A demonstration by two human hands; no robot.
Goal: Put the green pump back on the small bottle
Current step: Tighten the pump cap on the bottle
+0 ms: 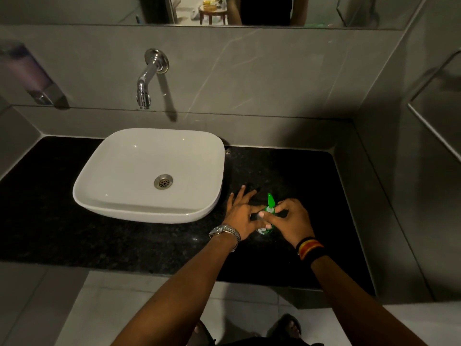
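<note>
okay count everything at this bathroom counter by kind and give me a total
Basins: 1
Taps: 1
Wall soap dispensers: 1
Small bottles: 1
Green pumps: 1
Wristwatches: 1
Wristbands: 1
Total: 7

The basin (149, 174) is set on the left of the countertop (62, 221), below the wall tap (147, 78). To its right, near the front, the small bottle (265, 229) is flanked by both hands.
</note>
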